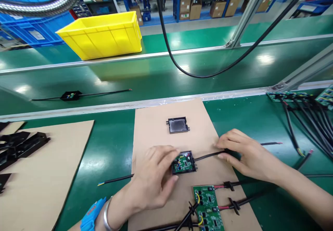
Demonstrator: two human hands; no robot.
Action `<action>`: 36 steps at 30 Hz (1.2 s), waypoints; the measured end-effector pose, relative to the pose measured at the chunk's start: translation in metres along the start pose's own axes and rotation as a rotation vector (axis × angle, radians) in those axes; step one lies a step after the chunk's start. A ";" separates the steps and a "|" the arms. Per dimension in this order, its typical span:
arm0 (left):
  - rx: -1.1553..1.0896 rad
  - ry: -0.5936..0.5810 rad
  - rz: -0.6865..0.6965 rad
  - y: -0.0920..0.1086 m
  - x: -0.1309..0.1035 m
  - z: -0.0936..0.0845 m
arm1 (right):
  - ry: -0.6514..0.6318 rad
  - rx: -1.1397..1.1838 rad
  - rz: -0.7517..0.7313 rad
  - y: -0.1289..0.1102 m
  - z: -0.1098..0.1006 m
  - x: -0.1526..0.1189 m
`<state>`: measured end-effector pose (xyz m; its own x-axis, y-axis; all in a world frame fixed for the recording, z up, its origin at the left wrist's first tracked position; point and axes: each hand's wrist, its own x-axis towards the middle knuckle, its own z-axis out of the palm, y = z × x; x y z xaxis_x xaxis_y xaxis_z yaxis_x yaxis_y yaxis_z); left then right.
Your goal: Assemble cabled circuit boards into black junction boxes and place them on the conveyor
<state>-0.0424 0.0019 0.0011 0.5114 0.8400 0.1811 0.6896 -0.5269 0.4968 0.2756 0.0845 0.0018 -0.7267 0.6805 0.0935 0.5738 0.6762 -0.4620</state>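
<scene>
A black plastic case with a green circuit board inside lies on the cardboard sheet. My left hand is curled around the case's left end, thumb below and fingers above, hiding that end. A black cable with stripped wires comes out left of this hand. On the right, another black cable leaves the case and passes between the thumb and fingers of my right hand. Behind the case sits a separate shallow black case part. Nearer me are joined green circuit boards with black cables attached.
Black case parts lie on the left cardboard. Boards with many cables rest at right. Beyond the metal rail are a wired black case and a yellow bin. A black cable hangs overhead.
</scene>
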 end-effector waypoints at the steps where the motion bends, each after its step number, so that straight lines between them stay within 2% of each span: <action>1: 0.001 -0.004 -0.060 -0.002 -0.001 -0.003 | -0.003 -0.004 0.011 0.003 0.000 -0.004; 3: 0.023 -0.060 -0.149 -0.004 -0.002 -0.004 | -0.010 -0.014 0.031 0.008 0.000 -0.009; 5: 0.045 -0.078 -0.162 -0.002 -0.001 -0.002 | -0.004 -0.022 0.042 0.009 0.000 -0.011; 9: 0.111 -0.016 -0.019 0.007 0.004 0.005 | 0.040 0.018 0.022 -0.007 0.003 -0.002; 14: 0.177 -0.087 0.185 0.012 0.010 0.012 | 0.040 0.186 0.041 -0.048 0.021 0.026; 19: 0.210 -0.092 0.235 0.006 0.009 0.016 | -0.018 0.177 0.217 -0.072 0.042 0.054; 23: 0.134 -0.118 0.221 0.002 0.007 0.017 | -0.104 0.136 0.253 -0.077 0.046 0.065; 26: 0.070 -0.114 0.211 0.001 0.007 0.016 | -0.136 0.142 0.250 -0.077 0.044 0.066; 29: -0.013 -0.096 0.171 0.000 0.005 0.010 | -0.160 0.244 0.232 -0.071 0.030 0.055; 31: -0.027 -0.058 0.077 -0.002 0.000 0.006 | -0.172 0.284 0.199 -0.060 0.017 0.041; 33: 0.011 -0.028 -0.055 -0.004 -0.006 0.003 | -0.173 0.214 0.184 -0.044 0.005 0.024; 36: 0.047 -0.058 -0.169 -0.008 -0.012 0.001 | -0.174 0.074 0.163 -0.018 -0.004 0.006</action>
<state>-0.0531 -0.0040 -0.0060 0.4134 0.9092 0.0486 0.7908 -0.3850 0.4759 0.2624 0.0772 0.0139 -0.6844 0.7159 -0.1382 0.6645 0.5346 -0.5221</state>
